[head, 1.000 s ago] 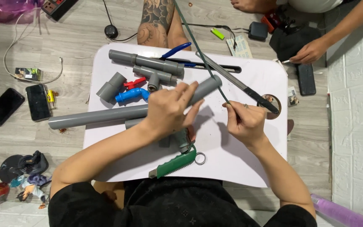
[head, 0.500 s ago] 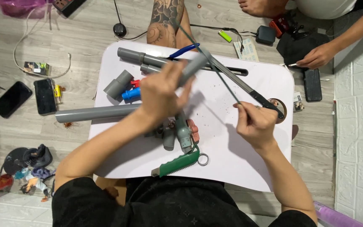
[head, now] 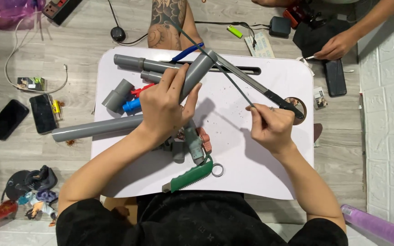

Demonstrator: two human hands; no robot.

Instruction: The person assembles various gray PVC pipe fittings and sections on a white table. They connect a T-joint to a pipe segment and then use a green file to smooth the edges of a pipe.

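Since the earlier frame my left hand (head: 167,107) has tilted the short grey pipe (head: 196,73) it grips farther up, my right hand (head: 270,125) pinching the thin rod (head: 226,75) across its far end, so I judge the filing step underway, calling for steady strokes.

Left hand (head: 165,107) raised, fingers curled in a closed grasp, forearm angled up from lower left, right hand (head: 270,127) pinching with fingertips, wrist bent, forearm bare

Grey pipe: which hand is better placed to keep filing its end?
Right. The right hand grips the thin rod file running into the pipe end, while the left hand holds the grey pipe.
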